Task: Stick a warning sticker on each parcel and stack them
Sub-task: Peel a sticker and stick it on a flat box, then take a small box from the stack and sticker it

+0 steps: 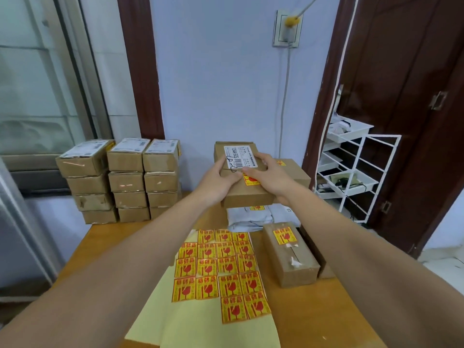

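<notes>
Nearest you, a pale yellow backing sheet (200, 330) is lying at the desk's (326, 310) near edge, carrying rows of red-and-yellow warning stickers (221, 267). Just to the right of it, a long brown parcel (293, 262) is resting on the desk with one sticker already on its far end. Beyond the sheet, a grey mailer bag (253, 217) is lying flat, also stickered.

Above that bag you are holding a flat cardboard parcel (244, 194) between both hands, off the desk. Your left hand (218, 182) is gripping its left side, thumb curled over the top. Your right hand (271, 177) is gripping its right side, fingers wrapped over the top and the thumb pressing on a warning sticker (251, 180) beside the white shipping label (238, 156).

Behind it at the far right edge another stickered box (296, 172) is sitting. At the far left corner, stacks of labelled boxes (125, 179) are standing in columns.
</notes>
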Demonstrator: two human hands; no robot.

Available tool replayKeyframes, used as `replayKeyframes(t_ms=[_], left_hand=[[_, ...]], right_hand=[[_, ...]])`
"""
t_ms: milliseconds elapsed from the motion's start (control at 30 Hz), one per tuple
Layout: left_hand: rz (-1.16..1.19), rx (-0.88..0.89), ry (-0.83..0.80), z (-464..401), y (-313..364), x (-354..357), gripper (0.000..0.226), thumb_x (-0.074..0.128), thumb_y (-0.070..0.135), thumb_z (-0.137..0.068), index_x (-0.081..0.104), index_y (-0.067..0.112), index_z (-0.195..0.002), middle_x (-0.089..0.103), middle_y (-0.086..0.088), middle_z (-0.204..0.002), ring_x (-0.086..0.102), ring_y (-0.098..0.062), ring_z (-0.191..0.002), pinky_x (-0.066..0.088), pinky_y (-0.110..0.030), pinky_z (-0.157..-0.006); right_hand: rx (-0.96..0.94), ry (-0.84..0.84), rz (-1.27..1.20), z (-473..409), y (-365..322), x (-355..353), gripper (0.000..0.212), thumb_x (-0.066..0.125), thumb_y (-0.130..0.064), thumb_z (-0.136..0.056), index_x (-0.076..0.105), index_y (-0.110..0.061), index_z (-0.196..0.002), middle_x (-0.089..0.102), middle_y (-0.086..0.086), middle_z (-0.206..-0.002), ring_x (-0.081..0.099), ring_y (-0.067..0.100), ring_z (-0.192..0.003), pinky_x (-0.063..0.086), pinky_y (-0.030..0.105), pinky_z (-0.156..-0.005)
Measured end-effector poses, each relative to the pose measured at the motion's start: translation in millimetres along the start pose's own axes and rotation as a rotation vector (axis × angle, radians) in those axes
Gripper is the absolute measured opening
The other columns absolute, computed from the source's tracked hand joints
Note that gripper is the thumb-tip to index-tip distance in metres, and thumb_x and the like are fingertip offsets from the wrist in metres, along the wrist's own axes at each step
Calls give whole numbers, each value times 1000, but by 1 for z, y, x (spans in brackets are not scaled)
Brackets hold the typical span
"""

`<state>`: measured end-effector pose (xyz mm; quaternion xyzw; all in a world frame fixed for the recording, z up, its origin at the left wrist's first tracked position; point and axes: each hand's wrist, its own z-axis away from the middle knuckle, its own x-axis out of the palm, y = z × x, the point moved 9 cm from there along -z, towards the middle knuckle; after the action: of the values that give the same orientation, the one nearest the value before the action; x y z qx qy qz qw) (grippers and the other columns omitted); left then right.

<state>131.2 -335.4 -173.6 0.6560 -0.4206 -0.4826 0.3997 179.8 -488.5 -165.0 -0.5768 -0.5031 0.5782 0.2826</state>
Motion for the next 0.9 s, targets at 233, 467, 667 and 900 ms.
replayKeyframes(t_ms=[233,467,667,900], left_hand=[[-16,-10,-41,-67,-42,30,58,63,23,-102,40,32,-154,55,5,-145,56,-16,-127,47,-29,-104],[-24,-76,-82,-94,-100,57,62,65,23,-100,38,30,-156,53,6,-149,52,-15,-133,41,-37,-116],[-40,-117,-56,-103,-129,66,64,65,29,-100,35,32,-157,48,4,-153,48,-17,-137,40,-42,-117],[-93,-166,-103,-105,-137,67,58,64,34,-100,43,29,-154,59,6,-143,59,-15,-123,50,-29,-102]], right_hand=[[-10,40,210,-64,41,0,63,68,-40,-94,45,-21,-149,53,-8,-137,52,15,-125,45,26,-96],[31,-55,490,-84,89,20,54,57,-41,-99,46,-20,-148,57,4,-141,57,22,-122,47,31,-98],[55,-70,557,-93,118,27,50,53,-36,-102,47,-11,-145,59,11,-136,55,25,-123,48,33,-94],[86,-122,699,-95,129,33,48,41,-38,-107,44,-9,-145,42,18,-143,48,29,-126,39,35,-101]])
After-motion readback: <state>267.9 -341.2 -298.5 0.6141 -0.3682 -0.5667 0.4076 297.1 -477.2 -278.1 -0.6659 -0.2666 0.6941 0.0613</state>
